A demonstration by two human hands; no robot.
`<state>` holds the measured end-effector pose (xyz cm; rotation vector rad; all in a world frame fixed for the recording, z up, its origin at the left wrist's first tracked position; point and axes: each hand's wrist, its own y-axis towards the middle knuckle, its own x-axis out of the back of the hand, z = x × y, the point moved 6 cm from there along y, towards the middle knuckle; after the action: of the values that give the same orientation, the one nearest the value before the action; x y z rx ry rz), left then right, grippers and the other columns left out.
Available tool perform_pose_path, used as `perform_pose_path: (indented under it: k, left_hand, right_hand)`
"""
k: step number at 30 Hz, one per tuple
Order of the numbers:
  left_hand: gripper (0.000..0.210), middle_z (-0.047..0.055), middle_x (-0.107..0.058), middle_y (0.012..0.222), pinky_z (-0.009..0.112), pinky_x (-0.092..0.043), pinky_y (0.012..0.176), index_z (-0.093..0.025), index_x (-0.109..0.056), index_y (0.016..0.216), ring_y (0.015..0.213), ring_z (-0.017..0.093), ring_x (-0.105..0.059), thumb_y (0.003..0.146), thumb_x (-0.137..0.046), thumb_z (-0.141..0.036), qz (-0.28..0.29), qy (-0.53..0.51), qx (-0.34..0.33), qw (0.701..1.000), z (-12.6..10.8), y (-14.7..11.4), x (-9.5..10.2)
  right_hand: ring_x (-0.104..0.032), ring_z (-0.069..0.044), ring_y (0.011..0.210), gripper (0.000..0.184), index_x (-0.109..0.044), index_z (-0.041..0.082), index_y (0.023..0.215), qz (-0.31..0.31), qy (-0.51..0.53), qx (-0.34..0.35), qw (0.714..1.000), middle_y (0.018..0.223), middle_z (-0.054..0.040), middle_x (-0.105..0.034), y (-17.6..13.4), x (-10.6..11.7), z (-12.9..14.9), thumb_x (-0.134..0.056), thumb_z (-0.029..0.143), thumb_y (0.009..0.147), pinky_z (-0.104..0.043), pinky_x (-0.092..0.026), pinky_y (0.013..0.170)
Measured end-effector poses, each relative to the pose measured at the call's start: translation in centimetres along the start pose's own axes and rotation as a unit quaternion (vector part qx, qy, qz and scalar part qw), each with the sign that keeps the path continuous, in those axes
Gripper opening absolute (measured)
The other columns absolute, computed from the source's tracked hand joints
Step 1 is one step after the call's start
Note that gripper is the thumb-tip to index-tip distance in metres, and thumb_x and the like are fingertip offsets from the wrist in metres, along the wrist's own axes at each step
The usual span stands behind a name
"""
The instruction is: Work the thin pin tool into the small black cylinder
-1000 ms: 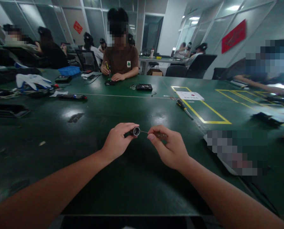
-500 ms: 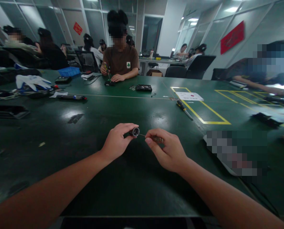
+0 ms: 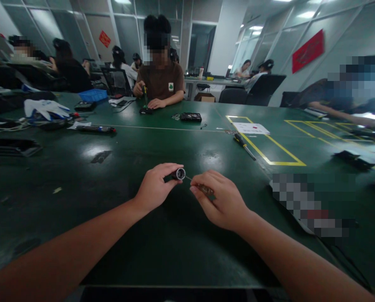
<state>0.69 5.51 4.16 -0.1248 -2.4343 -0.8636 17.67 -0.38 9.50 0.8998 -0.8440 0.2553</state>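
Being pinched by the half-curled left hand (image 3: 156, 186), a small dark tube (image 3: 180, 174) is being held to the left of the right hand (image 3: 221, 197), its round open end being shown. A thin tool (image 3: 207, 190) is being gripped by the nearly closed right hand, its tip being pointed toward the tube. Past the right hand, a screwdriver (image 3: 239, 140) is being held up by the green table (image 3: 156, 144)
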Motion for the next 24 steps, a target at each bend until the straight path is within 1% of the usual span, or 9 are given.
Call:
perform_pose_path:
  k: [3, 5, 7, 10, 12, 14, 20, 24]
  left_hand:
    - [0.039, 0.005, -0.076, 0.121, 0.044, -0.054, 0.105, -0.023, -0.074, 0.121, 0.114, 0.024, -0.07, 0.083, -0.076, -0.01, -0.003, 0.0, -0.004, 1.0, 0.0, 0.0, 0.1]
    - [0.039, 0.006, -0.076, 0.121, 0.043, -0.054, 0.104, -0.023, -0.074, 0.121, 0.114, 0.024, -0.07, 0.084, -0.076, -0.01, -0.003, 0.003, -0.009, 1.0, -0.1, 0.0, 0.2]
    - [0.038, 0.006, -0.076, 0.12, 0.043, -0.055, 0.104, -0.023, -0.075, 0.12, 0.113, 0.023, -0.07, 0.084, -0.076, -0.01, -0.003, 0.009, -0.012, 1.0, -0.1, -0.1, 0.2]
    - [0.04, 0.005, -0.076, 0.12, 0.043, -0.055, 0.104, -0.023, -0.075, 0.119, 0.112, 0.023, -0.07, 0.082, -0.078, -0.009, 0.002, 0.019, -0.009, 1.0, -0.2, -0.1, 0.1]
    - [0.042, 0.005, -0.076, 0.12, 0.043, -0.055, 0.104, -0.022, -0.075, 0.12, 0.112, 0.023, -0.07, 0.081, -0.079, -0.008, 0.004, 0.025, 0.0, 1.0, -0.2, -0.1, 0.0]
    - [0.043, 0.006, -0.076, 0.12, 0.043, -0.055, 0.104, -0.022, -0.075, 0.12, 0.112, 0.023, -0.07, 0.08, -0.08, -0.007, 0.005, 0.029, 0.006, 1.0, -0.2, -0.1, 0.0]
    - [0.043, 0.005, -0.076, 0.12, 0.043, -0.054, 0.103, -0.022, -0.074, 0.121, 0.113, 0.023, -0.069, 0.081, -0.079, -0.006, 0.002, 0.033, 0.0, 0.999, -0.1, -0.1, 0.1]
    - [0.041, 0.005, -0.077, 0.119, 0.044, -0.055, 0.103, -0.024, -0.075, 0.119, 0.112, 0.023, -0.07, 0.082, -0.077, -0.006, -0.003, 0.036, -0.005, 0.999, -0.1, -0.1, 0.1]
  right_hand:
    - [-0.059, -0.02, 0.078, 0.009, -0.06, 0.021, 0.102, 0.021, 0.002, 0.02, 1.0, 0.087, -0.0054, -0.069, 0.1, -0.3, 0.6, -0.054, 0.016, 0.098, -0.035, -0.047, 0.074]
    - [-0.059, -0.019, 0.079, 0.009, -0.06, 0.021, 0.102, 0.028, 0.009, 0.021, 0.999, 0.088, -0.0053, -0.068, 0.1, -0.4, 0.6, -0.054, 0.016, 0.097, -0.035, -0.047, 0.075]
    - [-0.061, -0.019, 0.078, 0.007, -0.061, 0.021, 0.101, 0.016, 0.027, -0.007, 0.999, 0.087, -0.0041, -0.068, 0.2, -0.2, 0.0, -0.056, 0.018, 0.098, -0.034, -0.047, 0.074]
    - [-0.064, -0.016, 0.075, 0.007, -0.063, 0.022, 0.099, -0.031, 0.083, -0.1, 0.991, 0.084, -0.0013, -0.068, -0.1, 0.2, -2.0, -0.057, 0.023, 0.101, -0.031, -0.048, 0.071]
    - [-0.067, -0.016, 0.074, 0.008, -0.064, 0.022, 0.099, -0.043, 0.108, -0.143, 0.983, 0.083, -0.0008, -0.069, -0.3, 0.3, -3.0, -0.057, 0.027, 0.101, -0.03, -0.049, 0.071]
    - [-0.068, -0.017, 0.073, 0.009, -0.064, 0.022, 0.099, -0.041, 0.12, -0.157, 0.979, 0.082, -0.0008, -0.071, -0.5, 0.2, -3.3, -0.058, 0.029, 0.101, -0.031, -0.05, 0.07]
    - [-0.07, -0.017, 0.074, 0.01, -0.066, 0.023, 0.099, -0.033, 0.124, -0.157, 0.979, 0.083, -0.0013, -0.072, -0.5, 0.1, -2.6, -0.059, 0.03, 0.1, -0.031, -0.05, 0.072]
    - [-0.07, -0.017, 0.074, 0.011, -0.066, 0.023, 0.098, -0.036, 0.143, -0.179, 0.973, 0.081, -0.001, -0.073, -0.6, 0.0, -3.2, -0.059, 0.032, 0.101, -0.031, -0.05, 0.071]
